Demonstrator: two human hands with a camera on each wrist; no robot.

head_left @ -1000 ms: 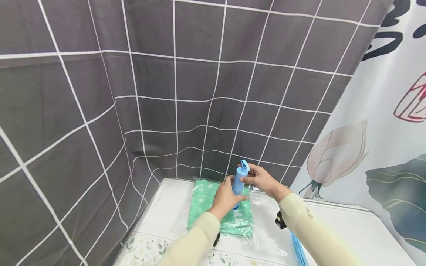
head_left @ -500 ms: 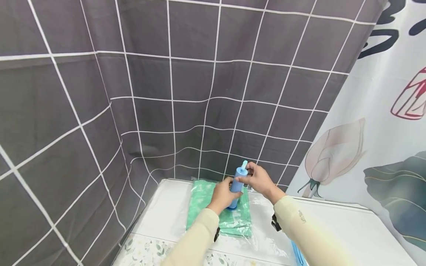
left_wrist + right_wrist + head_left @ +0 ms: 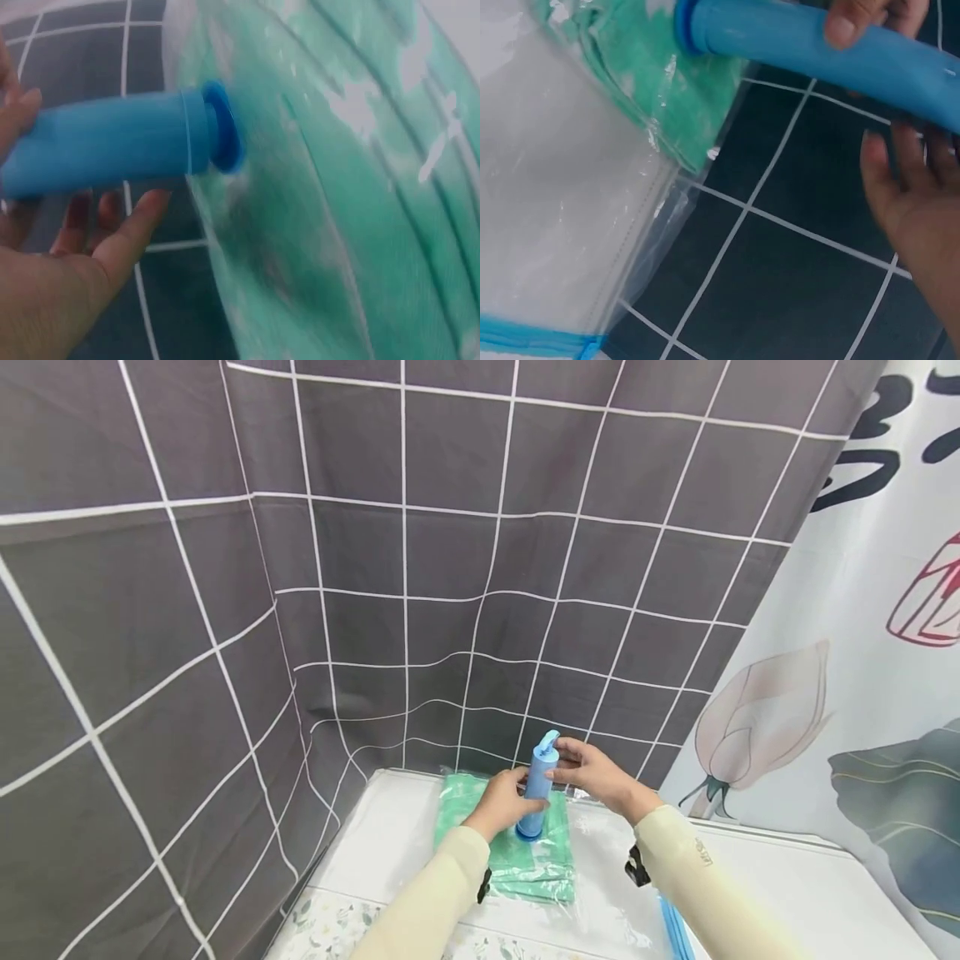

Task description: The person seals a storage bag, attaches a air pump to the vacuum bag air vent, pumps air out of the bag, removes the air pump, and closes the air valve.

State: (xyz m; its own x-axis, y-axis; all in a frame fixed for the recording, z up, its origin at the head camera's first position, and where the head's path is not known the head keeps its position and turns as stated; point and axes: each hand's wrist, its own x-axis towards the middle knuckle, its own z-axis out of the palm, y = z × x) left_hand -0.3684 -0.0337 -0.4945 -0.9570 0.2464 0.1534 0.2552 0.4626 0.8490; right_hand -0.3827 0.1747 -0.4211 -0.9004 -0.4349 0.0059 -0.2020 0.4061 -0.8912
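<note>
In the head view a blue hand pump (image 3: 538, 777) with a light blue handle (image 3: 550, 742) stands almost upright. Its dark blue base meets a clear plastic bag (image 3: 607, 868) over folded green cloth (image 3: 491, 868). My left hand (image 3: 498, 806) holds the barrel from the left, thumb in front. On the right, my right hand (image 3: 600, 777) grips the upper barrel just below the handle, its thumb against the side. Blurred in the left wrist view, the pump (image 3: 105, 142) shows a narrow neck above its flared base. Some fingers are hidden behind the barrel.
The bag lies on a white surface (image 3: 375, 835) with a flower-patterned front strip (image 3: 330, 918). A blue zip strip (image 3: 675, 931) edges the bag at right. Dark grey curtain (image 3: 450, 568) with white grid lines rises close behind; a white printed curtain (image 3: 847, 577) hangs at right.
The pump's handle has turned: it pointed right a second ago, then away from me, now up and slightly right. Both hands stay on the barrel, and the view has tilted slightly.
</note>
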